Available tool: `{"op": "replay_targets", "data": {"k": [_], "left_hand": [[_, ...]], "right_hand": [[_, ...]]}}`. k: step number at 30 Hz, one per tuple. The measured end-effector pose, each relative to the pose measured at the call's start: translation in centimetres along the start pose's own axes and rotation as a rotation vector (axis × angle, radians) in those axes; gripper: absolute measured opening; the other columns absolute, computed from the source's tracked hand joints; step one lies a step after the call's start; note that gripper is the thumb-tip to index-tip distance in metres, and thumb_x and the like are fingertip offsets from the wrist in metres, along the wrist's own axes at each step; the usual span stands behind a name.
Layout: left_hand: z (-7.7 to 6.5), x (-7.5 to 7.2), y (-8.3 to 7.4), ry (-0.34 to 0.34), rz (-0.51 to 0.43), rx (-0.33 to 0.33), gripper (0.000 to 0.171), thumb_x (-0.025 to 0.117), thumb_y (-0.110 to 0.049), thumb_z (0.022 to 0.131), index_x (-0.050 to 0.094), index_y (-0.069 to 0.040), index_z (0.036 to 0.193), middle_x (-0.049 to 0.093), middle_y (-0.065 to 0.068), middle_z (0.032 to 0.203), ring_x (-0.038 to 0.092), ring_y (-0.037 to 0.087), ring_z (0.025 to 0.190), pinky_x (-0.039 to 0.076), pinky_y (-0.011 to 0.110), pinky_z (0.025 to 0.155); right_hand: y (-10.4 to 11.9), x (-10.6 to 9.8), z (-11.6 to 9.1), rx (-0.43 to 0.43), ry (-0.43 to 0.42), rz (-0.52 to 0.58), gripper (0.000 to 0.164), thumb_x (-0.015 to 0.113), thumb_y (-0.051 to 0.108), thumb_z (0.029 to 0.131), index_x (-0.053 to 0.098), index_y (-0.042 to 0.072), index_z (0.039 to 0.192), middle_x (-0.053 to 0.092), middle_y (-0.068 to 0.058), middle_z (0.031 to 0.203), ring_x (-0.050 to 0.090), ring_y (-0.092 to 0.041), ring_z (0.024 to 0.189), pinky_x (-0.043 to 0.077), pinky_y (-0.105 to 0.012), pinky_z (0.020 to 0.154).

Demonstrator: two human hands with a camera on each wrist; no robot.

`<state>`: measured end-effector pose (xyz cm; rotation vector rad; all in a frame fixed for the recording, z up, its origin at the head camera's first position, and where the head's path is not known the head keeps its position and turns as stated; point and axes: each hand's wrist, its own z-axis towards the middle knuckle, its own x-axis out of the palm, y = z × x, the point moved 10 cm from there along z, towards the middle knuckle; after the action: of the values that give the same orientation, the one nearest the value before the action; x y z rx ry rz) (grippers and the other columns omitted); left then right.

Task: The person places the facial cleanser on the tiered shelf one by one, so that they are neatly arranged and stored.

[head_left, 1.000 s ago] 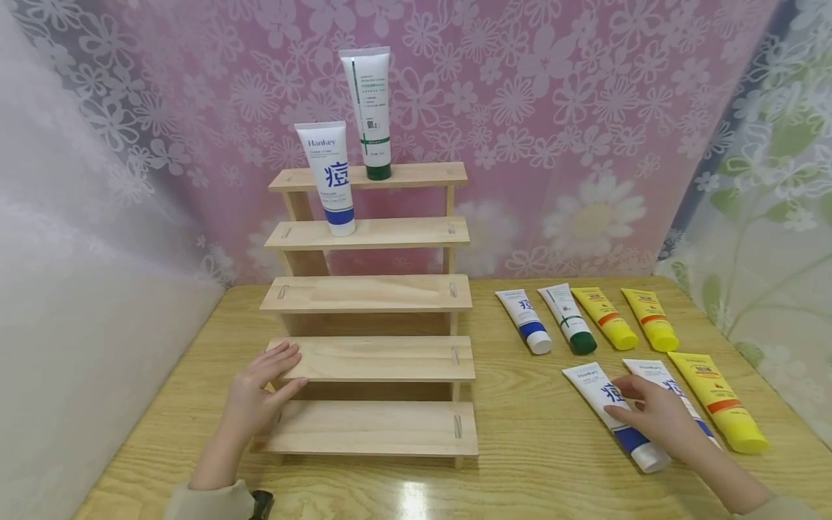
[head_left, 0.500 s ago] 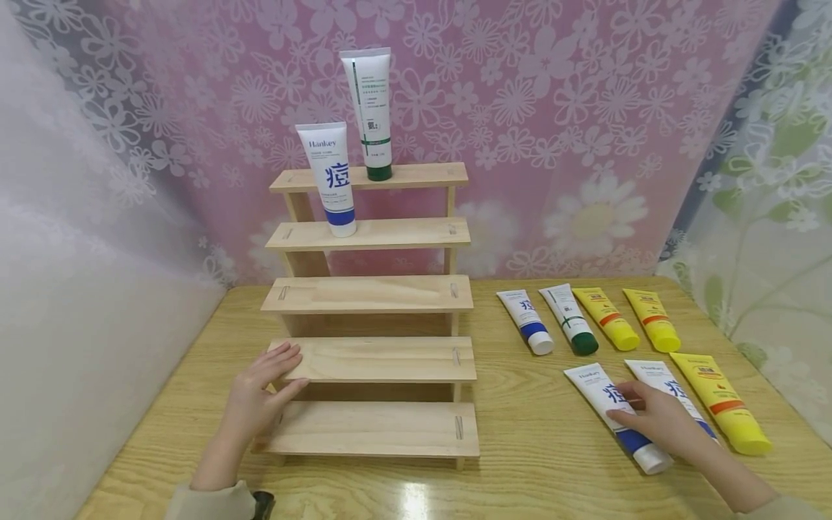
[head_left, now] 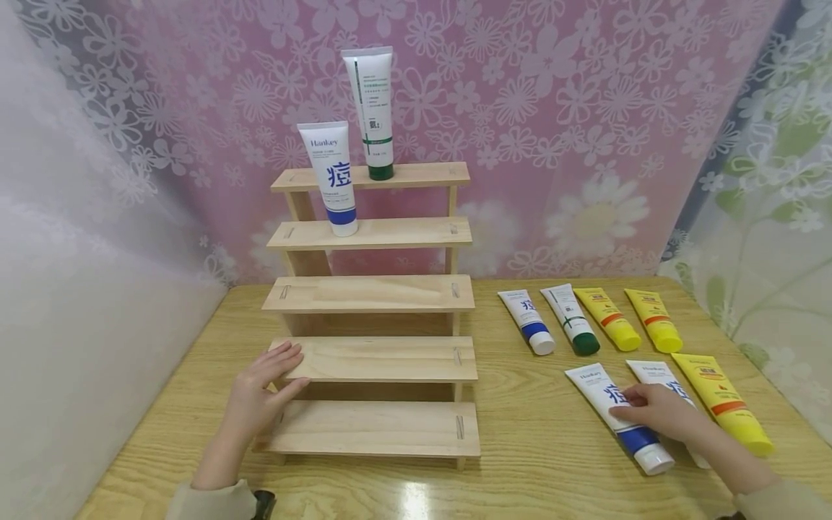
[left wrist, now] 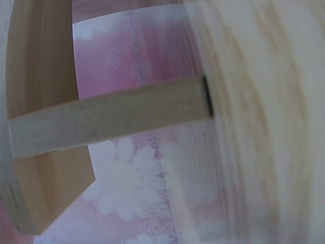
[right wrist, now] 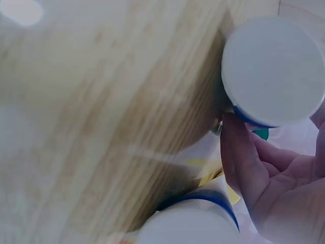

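In the head view my left hand rests on the left end of the second-lowest shelf of a stepped wooden rack, fingers on top and thumb along the front edge. My right hand pinches a white Hankey squeeze tube with a blue band, lying on the table. Its white cap fills the upper right of the right wrist view, the fingers against its side. A second blue-banded tube lies partly hidden under that hand. The left wrist view shows only rack boards.
On the rack stand a white-and-green tube on the top shelf and a blue-banded tube one shelf lower. Right of the rack lie another blue-banded tube, a green-capped tube and yellow tubes on the wooden table.
My right hand and wrist have tilted slightly, showing more of the blue band on the pinched tube and the cap of the tube beside it. My left hand stays in place.
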<state>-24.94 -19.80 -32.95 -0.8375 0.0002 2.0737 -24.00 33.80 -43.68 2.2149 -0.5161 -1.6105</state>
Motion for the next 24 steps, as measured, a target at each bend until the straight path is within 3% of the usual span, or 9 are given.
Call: {"op": "replay_targets", "data": {"k": [7,13,24], "left_hand": [[0.0,0.0,-0.2,-0.007,-0.007,0.012,0.041,0.079,-0.007,0.057,0.067,0.003,0.095,0.063,0.013,0.103,0.056,0.032,0.1,0.028,0.025,0.103],[0.1,-0.1,-0.3,-0.005,-0.004,0.02,0.042,0.079,-0.006,0.057,0.066,0.003,0.095,0.063,0.014,0.104,0.056,0.032,0.1,0.032,0.034,0.1],[0.1,0.0,-0.2,0.005,-0.004,0.01,0.042,0.079,-0.006,0.057,0.067,0.003,0.096,0.063,0.013,0.103,0.056,0.032,0.1,0.03,0.027,0.102]], "right_hand": [[-1.3,0.6,0.2,0.103,0.081,0.107,0.068,0.062,0.046,0.078,0.051,-0.014,0.108,0.058,-0.011,0.092,0.05,-0.02,0.078,0.049,-0.035,0.066],[-1.7,0.9,0.1,0.167,0.1,0.203,0.067,0.065,0.047,0.075,0.051,-0.012,0.105,0.052,-0.007,0.085,0.047,-0.019,0.076,0.049,-0.03,0.061],[-1.7,0.9,0.2,0.172,0.063,0.177,0.058,0.066,0.046,0.074,0.053,-0.006,0.096,0.049,-0.005,0.079,0.047,-0.018,0.071,0.043,-0.027,0.056]]}}
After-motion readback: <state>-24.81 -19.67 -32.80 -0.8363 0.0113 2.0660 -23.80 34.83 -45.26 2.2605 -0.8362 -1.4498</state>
